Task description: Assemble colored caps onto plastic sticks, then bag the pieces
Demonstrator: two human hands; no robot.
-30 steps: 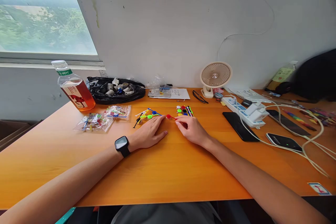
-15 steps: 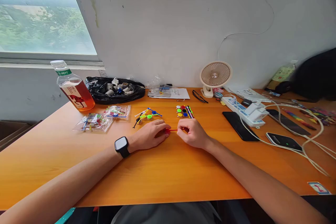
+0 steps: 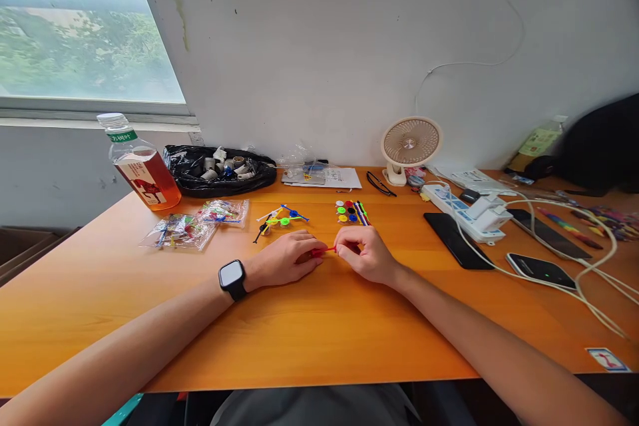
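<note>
My left hand (image 3: 292, 257), with a black-banded watch (image 3: 232, 274) on its wrist, is closed in a pinch on a thin red plastic stick (image 3: 327, 249). My right hand (image 3: 367, 254) pinches the other end of the same stick from the right. Only a short length of red shows between the fingertips, and the fingers hide the rest. Just beyond my left hand lies a loose group of coloured plastic sticks and discs (image 3: 284, 220). Behind my right hand, small coloured discs (image 3: 342, 210) stand in rows beside a bundle of coloured sticks (image 3: 362, 212).
Clear bags of plastic parts (image 3: 182, 229) lie left of the group, near a tea bottle (image 3: 142, 173) and a black bag (image 3: 190, 183). Toward the right are a small fan (image 3: 410, 142), a power strip (image 3: 449, 208), phones (image 3: 539, 269) and loose white cables (image 3: 519, 289).
My right hand has moved slightly toward my left, narrowing the gap. The round red piece at my left fingertips now shows less and looks tilted.
</note>
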